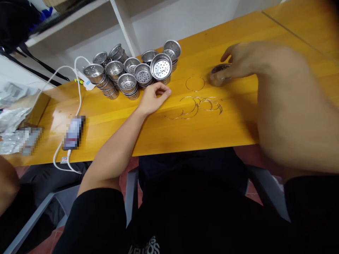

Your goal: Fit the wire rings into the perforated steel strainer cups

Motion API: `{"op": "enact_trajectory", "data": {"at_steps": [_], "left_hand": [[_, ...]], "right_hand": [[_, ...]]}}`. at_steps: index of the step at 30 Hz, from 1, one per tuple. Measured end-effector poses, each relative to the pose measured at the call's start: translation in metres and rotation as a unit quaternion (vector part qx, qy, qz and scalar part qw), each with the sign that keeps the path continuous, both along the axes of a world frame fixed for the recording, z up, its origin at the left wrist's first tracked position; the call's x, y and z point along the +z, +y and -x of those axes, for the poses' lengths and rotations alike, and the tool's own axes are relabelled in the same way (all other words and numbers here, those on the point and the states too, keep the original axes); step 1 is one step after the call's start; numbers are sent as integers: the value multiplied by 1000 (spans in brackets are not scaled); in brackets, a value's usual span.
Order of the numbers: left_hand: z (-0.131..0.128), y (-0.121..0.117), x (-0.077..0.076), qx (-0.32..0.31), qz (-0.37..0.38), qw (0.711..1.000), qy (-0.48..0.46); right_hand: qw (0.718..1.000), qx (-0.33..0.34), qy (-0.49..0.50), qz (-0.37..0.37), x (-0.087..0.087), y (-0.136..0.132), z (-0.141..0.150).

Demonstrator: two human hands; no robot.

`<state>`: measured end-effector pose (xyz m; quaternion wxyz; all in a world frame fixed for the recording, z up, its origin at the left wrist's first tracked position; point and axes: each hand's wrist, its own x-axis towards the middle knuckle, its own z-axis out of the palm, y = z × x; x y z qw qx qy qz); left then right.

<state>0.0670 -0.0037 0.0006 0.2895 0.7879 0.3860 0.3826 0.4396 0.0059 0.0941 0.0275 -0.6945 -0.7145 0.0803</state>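
Observation:
My right hand [239, 60] reaches far across the yellow table [159, 130] and its fingers are closed round a small perforated metal cup [219, 72] standing on the tabletop. My left hand [154, 97] rests on the table with its fingers curled in, just in front of a cluster of stacked perforated metal cups [135, 72]; nothing shows in it. Between the hands lie several thin wire rings [203, 104], and one separate wire ring [195, 83] lies closer to the held cup.
A phone [74, 132] on a white cable [78, 88] lies at the table's left part. Crumpled foil bags [13, 116] sit at the far left. A white shelf frame [124, 24] stands behind the table. Another person's arm [6, 183] shows at the lower left.

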Motion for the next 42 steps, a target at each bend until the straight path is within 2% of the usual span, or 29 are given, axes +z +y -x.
{"op": "enact_trajectory", "data": {"at_steps": [2,4,5,7,10,14,17,20,22,24,26,30,34,38,42], "left_hand": [[0,-2,0,-13,-6,1000,-3],[-1,-5,-2,-33,3,999,-6],[-1,-7,-4,-43,11,999,-10],[-1,-7,-9,-62,25,998,-18],[0,-2,-20,-85,13,996,-18],[5,15,-34,-100,-37,994,0],[10,27,-41,-88,-62,994,14],[11,28,-41,-66,-56,996,16],[8,21,-36,-39,-38,998,14],[4,12,-27,-10,-17,1000,15],[1,3,-19,4,-1,1000,15],[-1,-3,-11,0,8,1000,12],[-1,-5,-8,8,11,1000,12],[-1,-8,-6,7,10,1000,12],[0,-7,-7,-3,1,1000,9]], "right_hand": [[999,-37,-6,38,10,-9,10],[999,-32,26,-24,22,-24,25],[997,-8,58,-57,27,-31,33],[984,81,122,-98,30,-44,48],[952,223,183,-102,19,-55,73],[927,289,227,-79,-1,-58,100],[923,277,257,-78,-5,-51,97],[948,247,190,-65,1,-37,72],[958,258,114,41,5,-29,52],[953,254,66,151,7,-23,39],[948,238,44,206,4,-20,34],[954,230,14,190,-3,-19,40],[956,247,-21,157,-2,-21,48],[962,225,-17,155,-1,-25,55],[961,245,14,128,-5,-25,61]]}}
